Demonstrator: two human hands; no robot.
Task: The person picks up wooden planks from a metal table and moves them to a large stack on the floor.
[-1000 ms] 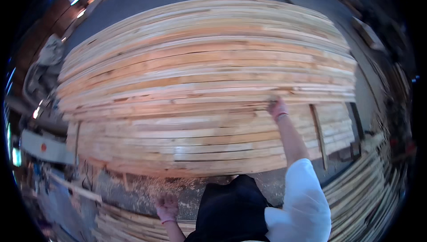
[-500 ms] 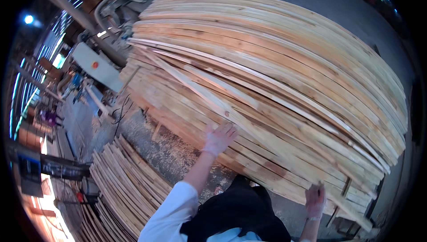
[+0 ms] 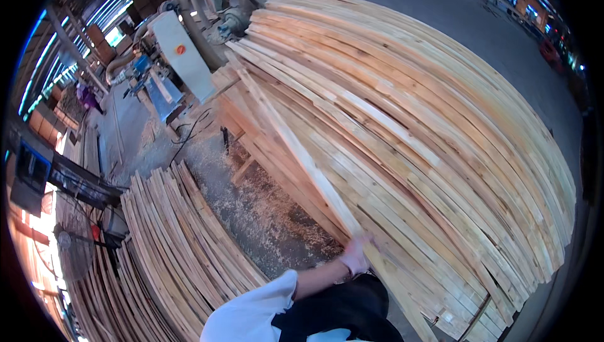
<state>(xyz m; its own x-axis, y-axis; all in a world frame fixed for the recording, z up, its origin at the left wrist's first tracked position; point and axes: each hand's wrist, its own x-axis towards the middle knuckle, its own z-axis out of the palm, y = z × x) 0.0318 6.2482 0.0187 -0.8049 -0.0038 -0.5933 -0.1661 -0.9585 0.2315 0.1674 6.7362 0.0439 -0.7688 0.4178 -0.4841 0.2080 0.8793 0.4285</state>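
A long pale wooden board (image 3: 321, 185) lies slantwise over the big stack of boards (image 3: 402, 153), from its far left end to the near edge in front of me. My left hand (image 3: 356, 256) is closed around this board at the stack's near edge. Motion slightly smears the fingers. Past the hand, the board's near part (image 3: 402, 298) runs out beyond the stack's edge toward the bottom of the view. My right hand is out of view.
A second pile of narrow wooden strips (image 3: 189, 235) lies at the lower left. Wood shavings (image 3: 270, 204) cover the floor between the piles. A light machine cabinet with a red knob (image 3: 182, 53) stands beyond the stack's far left end. A person (image 3: 88, 97) is far off at left.
My left hand has gone from lying on the boards to gripping one at the near edge. That board has swung toward me. My right hand has left the view, which has turned.
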